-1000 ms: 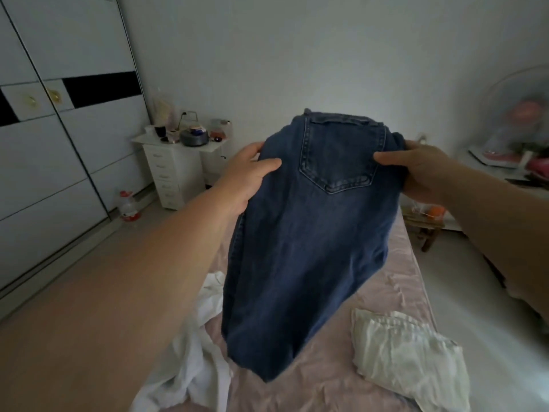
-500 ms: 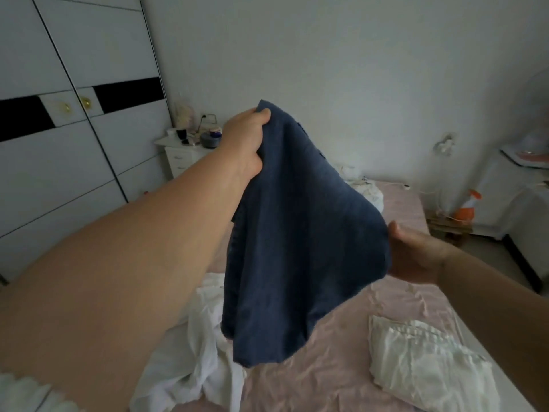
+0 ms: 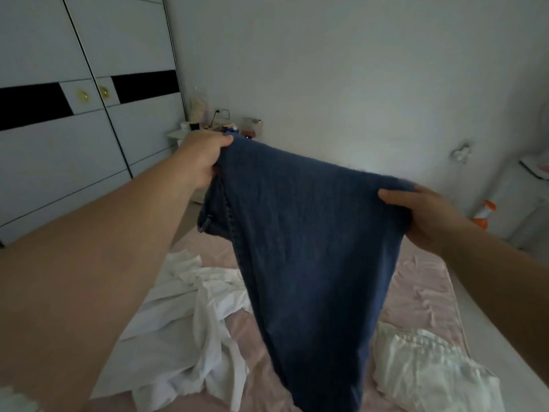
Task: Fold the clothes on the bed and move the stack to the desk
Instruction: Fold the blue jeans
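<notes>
My left hand (image 3: 202, 160) and right hand (image 3: 427, 215) each grasp a top corner of one pair of jeans (image 3: 306, 248), fingers (image 3: 395, 195) curled into the denim. Below them on the pink bed (image 3: 421, 281) lie two white garments (image 3: 184, 328) (image 3: 427, 367). The jeans' lower end is cut off.

jeans (image 3: 309, 239) between both hands, above bed (image 3: 421, 281)

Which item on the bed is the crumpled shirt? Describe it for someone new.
Start at the pink bed. Left of the hanging jeans, below the left hand, lies the shirt. It is bright white and sprawled loose, unlike the compact cream bundle on the right.
</notes>
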